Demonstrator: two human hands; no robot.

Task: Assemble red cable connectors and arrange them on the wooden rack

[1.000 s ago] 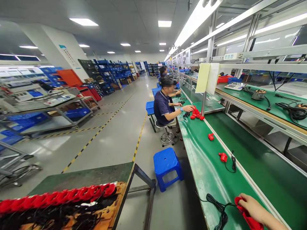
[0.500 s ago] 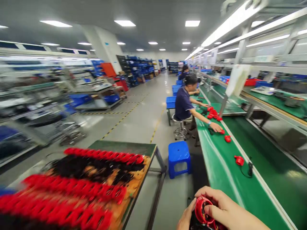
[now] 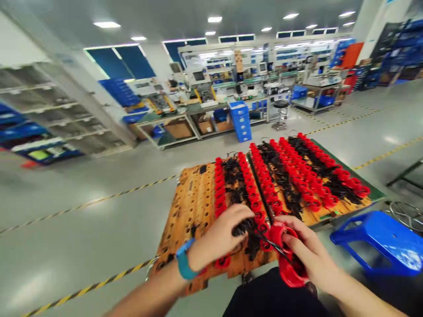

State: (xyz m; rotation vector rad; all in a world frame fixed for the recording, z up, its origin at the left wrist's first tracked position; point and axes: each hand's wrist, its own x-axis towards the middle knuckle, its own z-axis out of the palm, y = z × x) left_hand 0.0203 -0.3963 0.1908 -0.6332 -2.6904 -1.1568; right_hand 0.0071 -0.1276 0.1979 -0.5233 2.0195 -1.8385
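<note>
My right hand [image 3: 312, 253] is closed around a red plastic housing [image 3: 291, 275] with round openings. A black cable [image 3: 277, 248] runs from the housing toward my left hand [image 3: 224, 233]. The fingers of that hand curl around a bunched black cable [image 3: 243, 226]. A teal watch band [image 3: 186, 264] circles my left wrist. Under and beyond both hands, rows of similar red housings [image 3: 261, 165] stand on a wooden board with holes [image 3: 188, 207]. Bundles of black cables [image 3: 280, 171] lie between the rows.
A blue plastic stool [image 3: 386, 240] stands to the right of the board. Blue stacked bins [image 3: 240, 121] and workbenches [image 3: 178, 127] line the far side. Shelving [image 3: 76, 110] is at the left. Yellow-black tape [image 3: 99, 200] marks the floor.
My view has swung left, from the green workbench and a seated co-worker to the board of housings. My left hand has moved from beside the housing onto the cable; the right still grips the housing.
</note>
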